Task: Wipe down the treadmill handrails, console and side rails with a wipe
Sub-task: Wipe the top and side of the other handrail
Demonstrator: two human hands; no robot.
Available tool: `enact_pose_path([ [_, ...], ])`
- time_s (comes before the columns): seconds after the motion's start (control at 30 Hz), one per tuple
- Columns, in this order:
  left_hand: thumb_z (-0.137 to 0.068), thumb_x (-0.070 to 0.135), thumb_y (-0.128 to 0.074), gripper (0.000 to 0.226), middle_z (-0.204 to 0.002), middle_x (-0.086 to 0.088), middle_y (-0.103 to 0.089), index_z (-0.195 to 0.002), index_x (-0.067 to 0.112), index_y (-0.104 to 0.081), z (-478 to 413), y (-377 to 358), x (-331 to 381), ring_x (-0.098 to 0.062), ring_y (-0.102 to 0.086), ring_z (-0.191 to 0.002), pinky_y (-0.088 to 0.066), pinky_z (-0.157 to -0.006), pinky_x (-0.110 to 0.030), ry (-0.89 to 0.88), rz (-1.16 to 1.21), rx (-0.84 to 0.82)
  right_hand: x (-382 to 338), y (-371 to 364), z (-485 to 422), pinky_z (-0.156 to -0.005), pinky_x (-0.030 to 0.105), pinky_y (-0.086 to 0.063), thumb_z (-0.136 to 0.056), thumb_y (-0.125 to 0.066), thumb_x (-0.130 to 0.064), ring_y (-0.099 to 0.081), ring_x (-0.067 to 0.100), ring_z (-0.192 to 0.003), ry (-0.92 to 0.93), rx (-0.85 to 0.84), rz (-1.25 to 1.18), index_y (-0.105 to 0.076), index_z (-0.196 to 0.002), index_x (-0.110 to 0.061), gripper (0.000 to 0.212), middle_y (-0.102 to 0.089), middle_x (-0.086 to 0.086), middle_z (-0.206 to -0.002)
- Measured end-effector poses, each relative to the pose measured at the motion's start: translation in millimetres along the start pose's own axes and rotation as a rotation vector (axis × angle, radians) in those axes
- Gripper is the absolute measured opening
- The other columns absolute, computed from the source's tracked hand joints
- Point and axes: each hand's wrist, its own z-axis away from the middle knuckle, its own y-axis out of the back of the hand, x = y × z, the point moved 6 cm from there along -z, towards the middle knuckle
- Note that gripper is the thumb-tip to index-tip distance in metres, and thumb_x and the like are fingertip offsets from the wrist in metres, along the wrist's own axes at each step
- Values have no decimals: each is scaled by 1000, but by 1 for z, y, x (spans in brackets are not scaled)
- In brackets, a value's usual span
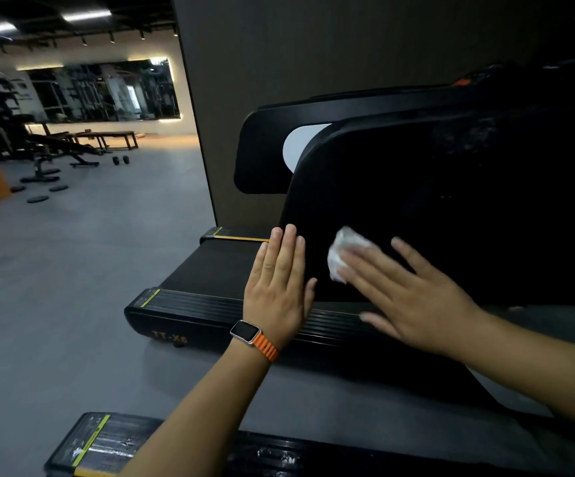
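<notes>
The right hand (413, 304) lies flat with its fingers straight, so the grip is released; the fingertips press the wipe (343, 251) against the black side panel (417, 187) of the treadmill. The left hand (279, 287), also flat and grasping nothing, rests on the panel's rear edge. The wipe is bunched into a wad, its longer dimension running up and down the panel. Progress appears partial: the panel is under treatment, while the ribbed side rail (210, 304) below it shows no sign of wiping. The console is too dark to assess.
</notes>
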Motion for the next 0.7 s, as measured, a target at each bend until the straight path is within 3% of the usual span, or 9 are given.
enact_pose_path([
  [0.17,-110,36,-33,64,-172,-11,7,-159,0,-14,-1,-1,0,-31,-4,-159,-11,-129,-44,3,-9,-2,-2,-14,51,-131,48,1,-108,-33,-51,-10,24,-161,142,-47,-11,-24,-165,-11,71,-11,10,-175],
  [0.4,-110,35,-32,63,-172,-11,4,-160,0,-15,1,-2,0,-32,-5,-159,-11,-129,-45,9,14,12,62,17,-27,-127,60,-6,-110,-27,-57,-13,31,-161,-208,70,-4,-13,-167,-8,77,-10,16,-174],
  [0.57,-110,36,-30,64,-172,-10,7,-161,2,-9,2,-4,-1,-31,-2,-159,-9,-129,-44,13,12,11,15,0,44,-129,55,-3,-104,-42,-55,-11,30,-161,51,-36,-60,-19,-165,-5,82,-12,16,-174],
  [0.7,-110,35,-30,62,-172,-10,6,-159,0,-16,1,-6,0,-31,-4,-159,-9,-129,-45,32,17,13,25,3,32,-130,52,-4,-106,-40,-53,-12,26,-161,58,-34,-58,-20,-166,-9,77,-13,12,-174],
])
